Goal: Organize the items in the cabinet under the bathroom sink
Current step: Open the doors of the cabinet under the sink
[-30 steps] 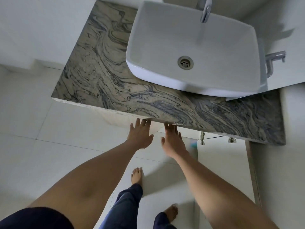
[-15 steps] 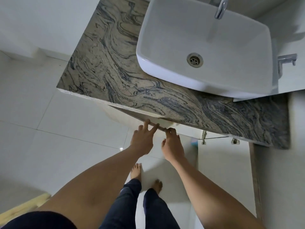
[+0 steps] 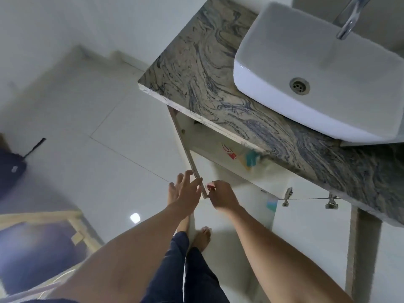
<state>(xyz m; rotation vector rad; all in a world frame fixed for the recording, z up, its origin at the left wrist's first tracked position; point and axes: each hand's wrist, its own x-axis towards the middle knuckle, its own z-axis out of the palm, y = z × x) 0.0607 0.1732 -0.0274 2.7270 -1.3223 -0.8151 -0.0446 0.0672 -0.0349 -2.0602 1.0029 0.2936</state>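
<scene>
The left cabinet door [image 3: 185,149] under the marble countertop [image 3: 209,84] stands swung out, seen edge-on. My left hand [image 3: 184,190] has its fingers spread against the door's outer face near its free corner. My right hand [image 3: 220,196] grips that same corner from the inner side with curled fingers. Inside the open cabinet, a red-and-white package [image 3: 229,152] and a teal item [image 3: 252,158] show below the counter edge; the rest of the inside is hidden. The right cabinet door [image 3: 310,241] also hangs open on its hinges [image 3: 288,196].
A white basin [image 3: 328,79] with a chrome tap [image 3: 349,20] sits on the counter. My bare feet [image 3: 202,237] stand on the white tiled floor. A wooden-framed panel [image 3: 43,241] lies at lower left, and a dark object [image 3: 11,171] sits at the far left.
The left cabinet door has swung from nearly closed to wide open, with both hands following its edge outward. My view has shifted left, and items inside the cabinet have come into sight.
</scene>
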